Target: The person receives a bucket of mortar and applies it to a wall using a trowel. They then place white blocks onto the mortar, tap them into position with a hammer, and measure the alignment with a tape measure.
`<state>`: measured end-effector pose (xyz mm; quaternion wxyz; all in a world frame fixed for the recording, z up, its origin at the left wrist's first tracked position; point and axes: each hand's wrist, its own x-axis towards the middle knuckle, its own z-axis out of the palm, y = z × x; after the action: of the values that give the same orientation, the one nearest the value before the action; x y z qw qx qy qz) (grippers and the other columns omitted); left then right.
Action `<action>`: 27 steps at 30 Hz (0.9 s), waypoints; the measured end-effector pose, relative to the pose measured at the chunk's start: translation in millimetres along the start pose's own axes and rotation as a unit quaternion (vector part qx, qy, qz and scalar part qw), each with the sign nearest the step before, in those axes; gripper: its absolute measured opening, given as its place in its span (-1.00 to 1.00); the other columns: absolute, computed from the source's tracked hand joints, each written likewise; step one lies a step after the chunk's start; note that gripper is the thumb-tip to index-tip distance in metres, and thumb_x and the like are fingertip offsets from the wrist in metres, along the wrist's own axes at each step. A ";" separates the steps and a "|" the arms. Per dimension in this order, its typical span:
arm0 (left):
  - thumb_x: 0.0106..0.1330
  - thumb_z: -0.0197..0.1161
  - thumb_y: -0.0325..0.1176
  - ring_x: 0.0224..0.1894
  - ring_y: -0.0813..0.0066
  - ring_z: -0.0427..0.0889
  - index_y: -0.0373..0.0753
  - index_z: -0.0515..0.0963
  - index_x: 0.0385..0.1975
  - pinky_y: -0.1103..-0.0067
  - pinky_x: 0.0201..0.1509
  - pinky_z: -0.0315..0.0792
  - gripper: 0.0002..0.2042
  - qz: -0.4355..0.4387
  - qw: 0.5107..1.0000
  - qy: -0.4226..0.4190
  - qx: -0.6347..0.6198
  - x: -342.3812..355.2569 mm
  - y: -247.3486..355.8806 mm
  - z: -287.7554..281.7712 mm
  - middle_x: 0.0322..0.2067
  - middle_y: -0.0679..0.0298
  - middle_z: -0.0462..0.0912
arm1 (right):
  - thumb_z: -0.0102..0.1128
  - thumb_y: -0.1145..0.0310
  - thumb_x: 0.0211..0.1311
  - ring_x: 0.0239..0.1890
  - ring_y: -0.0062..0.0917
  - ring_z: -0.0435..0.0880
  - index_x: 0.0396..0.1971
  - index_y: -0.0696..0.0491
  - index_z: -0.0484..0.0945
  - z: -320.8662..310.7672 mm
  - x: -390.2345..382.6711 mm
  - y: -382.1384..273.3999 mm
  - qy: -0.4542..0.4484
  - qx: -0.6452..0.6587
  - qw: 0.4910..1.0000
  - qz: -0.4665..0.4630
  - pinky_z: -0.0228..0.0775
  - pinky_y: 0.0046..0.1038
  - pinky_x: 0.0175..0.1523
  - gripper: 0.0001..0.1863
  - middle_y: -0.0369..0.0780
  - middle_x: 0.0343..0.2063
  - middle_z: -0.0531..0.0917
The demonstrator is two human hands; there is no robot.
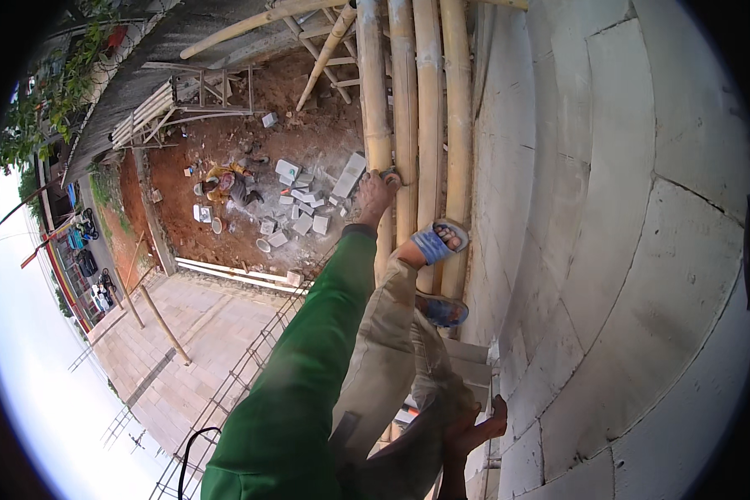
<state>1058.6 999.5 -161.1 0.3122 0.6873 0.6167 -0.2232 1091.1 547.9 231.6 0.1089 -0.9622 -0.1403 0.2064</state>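
Note:
My left arm, in a green sleeve, stretches forward, and my left hand [377, 198] is closed over the leftmost bamboo pole [375, 100] of a row laid side by side. Blue patterned sandals [432, 247] are on my feet, which stand on these poles. Low in the picture, my right hand [479, 429] is by the end of the pale block wall [592, 275]. Its fingers look bent at the wall's edge; what they grip is hidden. My trousers are beige and dusty.
Far below, a person [229, 183] in a pale helmet crouches on red soil near scattered white blocks [304, 200] and a bucket [217, 225]. A steel rebar cage [250, 367] runs beside my left arm. Another block wall [192, 325] stands beyond it. Bamboo scaffolding [329, 50] crosses at the top.

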 end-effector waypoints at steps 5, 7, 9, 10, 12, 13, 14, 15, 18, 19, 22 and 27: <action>0.22 0.43 0.00 0.27 -0.10 0.57 -0.45 0.52 0.17 0.14 0.30 0.53 -0.32 -0.138 0.984 0.108 0.010 22.8 -13.2 50.9 0.13 -0.21 0.60 | 0.15 0.18 0.58 0.24 -0.11 0.33 0.28 0.26 0.35 -1.6 8.9 2.5 -0.032 -0.008 0.999 0.002 0.10 -0.04 0.36 -0.48 0.03 0.17 0.48; 0.20 0.45 -0.02 0.23 -0.13 0.60 -0.43 0.55 0.08 0.15 0.24 0.56 -0.38 -0.148 0.987 0.057 -0.018 21.3 -10.7 40.3 0.04 -0.17 0.64 | 0.15 0.18 0.57 0.23 -0.10 0.36 0.24 0.25 0.39 3.1 10.8 0.0 -0.012 0.003 1.000 -0.005 0.09 -0.02 0.36 -0.51 0.03 0.15 0.50; 0.18 0.48 -0.07 0.19 -0.15 0.64 -0.40 0.55 0.04 0.13 0.20 0.58 -0.43 -0.084 0.996 0.009 -0.028 -12.4 17.5 20.1 -0.01 -0.14 0.65 | 0.15 0.19 0.56 0.21 -0.09 0.38 0.19 0.24 0.43 0.7 6.2 -2.6 0.011 0.003 1.000 -0.009 0.09 -0.02 0.36 -0.55 0.03 0.13 0.52; 0.18 0.49 -0.10 0.17 -0.15 0.65 -0.39 0.55 0.05 0.11 0.19 0.59 -0.44 -0.032 0.999 0.013 -0.003 -35.1 28.8 9.5 -0.01 -0.13 0.65 | 0.15 0.20 0.55 0.20 -0.08 0.40 0.15 0.24 0.45 2.7 5.9 -2.0 0.022 0.005 1.000 -0.018 0.08 -0.01 0.35 -0.57 0.04 0.11 0.53; 0.20 0.49 -0.20 0.12 -0.18 0.67 -0.35 0.50 0.10 0.03 0.13 0.59 -0.46 0.053 0.998 0.000 0.035 -83.6 41.8 -11.9 -0.01 -0.12 0.64 | 0.13 0.22 0.54 0.18 -0.08 0.42 0.10 0.22 0.47 0.1 2.0 -5.7 0.020 0.007 0.999 -0.040 0.10 0.00 0.33 -0.62 0.02 0.09 0.55; 0.14 0.53 -0.18 0.08 -0.28 0.66 -0.35 0.46 0.00 0.05 0.13 0.59 -0.46 0.127 0.992 0.005 -0.012 -102.4 26.8 -6.1 -0.03 -0.20 0.55 | 0.12 0.23 0.53 0.17 -0.09 0.42 0.08 0.21 0.47 -6.8 -1.1 -6.7 0.005 0.006 0.998 -0.057 0.11 0.00 0.31 -0.64 0.01 0.09 0.56; 0.14 0.52 -0.22 0.09 -0.30 0.64 -0.31 0.42 0.00 0.04 0.13 0.59 -0.47 0.189 0.981 -0.034 -0.016 -132.9 35.3 -8.8 -0.01 -0.20 0.51 | 0.11 0.24 0.52 0.16 -0.10 0.43 0.06 0.20 0.47 -11.6 -5.6 -7.4 0.003 0.000 0.998 -0.063 0.13 0.01 0.29 -0.66 -0.01 0.09 0.56; 0.16 0.52 -0.23 0.11 -0.32 0.62 -0.28 0.43 0.06 0.02 0.13 0.57 -0.46 0.226 0.964 -0.139 0.015 -176.2 62.3 -34.3 -0.01 -0.18 0.50 | 0.11 0.25 0.51 0.14 -0.10 0.44 0.04 0.20 0.48 -13.0 -10.8 -9.5 0.017 0.014 0.998 -0.062 0.14 0.00 0.28 -0.68 0.00 0.08 0.56; 0.21 0.46 -0.24 0.14 -0.17 0.64 -0.27 0.47 0.19 0.08 0.11 0.58 -0.44 0.460 0.855 -0.219 0.096 -308.4 104.6 -112.3 0.08 -0.14 0.58 | 0.13 0.26 0.48 0.03 -0.11 0.53 -0.02 0.18 0.50 -23.0 -32.6 -16.0 0.007 0.148 0.989 -0.006 0.26 -0.03 0.18 -0.71 0.00 0.02 0.58; 0.23 0.44 -0.24 0.16 -0.14 0.63 -0.27 0.48 0.24 0.11 0.11 0.59 -0.43 0.529 0.804 -0.247 0.113 -349.9 113.8 -133.5 0.12 -0.14 0.60 | 0.14 0.26 0.47 -0.03 -0.13 0.57 -0.05 0.18 0.51 -31.8 -33.4 -19.0 -0.035 0.246 0.967 0.050 0.34 -0.04 0.11 -0.72 -0.02 -0.03 0.60; 0.11 0.50 -0.23 0.16 -0.16 0.62 -0.37 0.44 0.23 0.10 0.18 0.56 -0.32 0.679 0.652 -0.309 0.135 -445.5 132.5 -169.0 0.05 -0.13 0.62 | 0.20 0.30 0.36 -0.10 -0.17 0.66 -0.12 0.13 0.54 -90.6 -23.3 -61.7 0.004 0.570 0.769 0.289 0.49 -0.07 -0.04 -0.77 -0.08 -0.13 0.64; 0.11 0.50 -0.26 0.08 -0.18 0.64 -0.37 0.44 0.19 0.12 0.14 0.55 -0.36 0.646 0.664 -0.338 0.162 -578.0 187.9 -256.1 -0.01 -0.17 0.62 | 0.20 0.32 0.33 -0.12 -0.18 0.67 -0.14 0.12 0.55 -195.3 -22.8 -56.5 -0.064 0.697 0.622 0.351 0.51 -0.06 -0.05 -0.78 -0.10 -0.15 0.65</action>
<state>1143.2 762.0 448.4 0.4487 0.8306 -0.1763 -0.2789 1142.0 564.0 429.1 0.6573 -0.5584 0.3872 0.3260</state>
